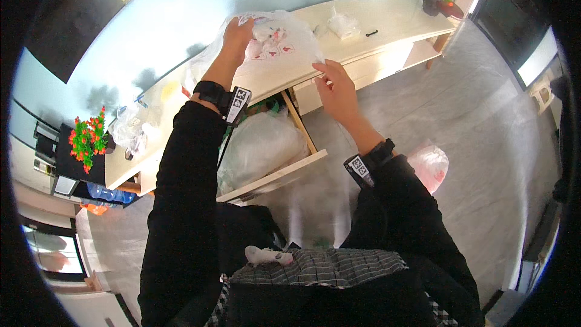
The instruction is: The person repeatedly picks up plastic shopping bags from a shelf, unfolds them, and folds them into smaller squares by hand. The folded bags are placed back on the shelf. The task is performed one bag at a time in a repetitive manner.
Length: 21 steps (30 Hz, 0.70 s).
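Note:
A translucent plastic bag point(299, 36) with red print is spread over the top of a long pale TV cabinet point(381, 9). My left hand point(238, 41) grips its upper left part, the fingertips partly hidden by the film. At the bag's right corner, the thumb and fingers of my right hand point(336, 93) pinch the edge. Bunched white and reddish plastic shows through the film between my hands. Below them a drawer point(272, 177) is pulled out, filled with a large bundle of clear plastic bags point(265, 147). On my checked apron point(331, 265) lies a small knotted plastic bag point(268, 255).
A small white bag point(343, 25) and a black object point(372, 33) lie on the cabinet's right. Crumpled clear bags point(129, 127) sit at its left end. Potted artificial plants point(88, 138) stand at both ends. A pinkish filled bag point(429, 166) rests on the floor.

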Available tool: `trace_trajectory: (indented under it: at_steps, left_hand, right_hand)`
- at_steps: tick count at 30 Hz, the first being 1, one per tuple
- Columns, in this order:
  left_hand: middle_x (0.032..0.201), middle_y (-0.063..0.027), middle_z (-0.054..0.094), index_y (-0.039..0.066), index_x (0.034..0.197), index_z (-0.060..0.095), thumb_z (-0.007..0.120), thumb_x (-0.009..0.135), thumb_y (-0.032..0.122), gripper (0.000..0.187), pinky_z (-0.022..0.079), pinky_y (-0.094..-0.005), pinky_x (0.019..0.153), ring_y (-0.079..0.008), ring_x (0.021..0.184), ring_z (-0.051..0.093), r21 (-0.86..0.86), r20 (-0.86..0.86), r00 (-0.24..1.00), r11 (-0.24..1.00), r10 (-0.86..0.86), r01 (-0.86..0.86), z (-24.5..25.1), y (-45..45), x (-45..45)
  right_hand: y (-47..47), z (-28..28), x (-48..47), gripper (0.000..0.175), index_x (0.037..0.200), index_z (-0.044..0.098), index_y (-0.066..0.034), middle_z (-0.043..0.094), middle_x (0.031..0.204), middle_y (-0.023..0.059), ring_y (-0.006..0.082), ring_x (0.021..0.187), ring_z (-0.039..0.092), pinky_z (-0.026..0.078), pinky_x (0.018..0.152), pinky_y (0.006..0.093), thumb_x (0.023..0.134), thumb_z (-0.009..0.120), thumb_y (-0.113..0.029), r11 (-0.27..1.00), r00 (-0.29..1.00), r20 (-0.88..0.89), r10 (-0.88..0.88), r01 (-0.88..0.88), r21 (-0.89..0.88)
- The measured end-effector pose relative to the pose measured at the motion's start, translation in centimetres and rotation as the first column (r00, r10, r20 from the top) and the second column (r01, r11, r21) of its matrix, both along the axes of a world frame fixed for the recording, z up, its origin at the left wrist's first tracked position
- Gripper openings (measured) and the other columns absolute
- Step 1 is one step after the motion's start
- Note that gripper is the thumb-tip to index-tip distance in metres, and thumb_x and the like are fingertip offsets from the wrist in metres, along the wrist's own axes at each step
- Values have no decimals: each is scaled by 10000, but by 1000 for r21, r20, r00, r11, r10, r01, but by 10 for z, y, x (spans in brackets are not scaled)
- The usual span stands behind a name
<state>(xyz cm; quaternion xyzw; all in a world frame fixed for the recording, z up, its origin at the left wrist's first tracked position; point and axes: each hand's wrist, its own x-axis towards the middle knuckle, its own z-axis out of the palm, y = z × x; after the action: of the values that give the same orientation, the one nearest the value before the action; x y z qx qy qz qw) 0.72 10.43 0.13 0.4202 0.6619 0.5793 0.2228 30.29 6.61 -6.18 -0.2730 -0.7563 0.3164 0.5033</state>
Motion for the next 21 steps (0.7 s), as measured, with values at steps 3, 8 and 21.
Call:
trace_trajectory:
  at_steps: [3,8,21]
  left_hand:
    - [1288,-146,562,-65,1333,479,555,962,186,455,508,-317,906,-237,1088,583,47,105,991,996,-85,80,18,-39,31]
    - [1134,-89,653,16,1266,591,562,970,230,366,513,-277,863,-153,956,633,-37,116,923,927,-368,374,-12,-111,53]
    - [1006,-206,657,24,1059,675,679,826,331,385,499,-420,838,-385,953,624,-502,-658,709,849,-255,-161,-115,-216,36]
  right_hand:
    - [-1,1,0,291,1159,620,-48,560,1249,182,253,823,648,525,746,345,870,587,-54,995,998,38,-45,42,94]
    - [-5,6,-1,304,1164,613,-64,453,1359,151,179,791,594,519,700,316,860,603,-48,976,992,-55,-111,119,181]
    - [-40,-16,-4,320,1141,602,-25,643,1094,133,219,883,641,524,749,305,901,619,-237,933,789,502,354,-261,-248]
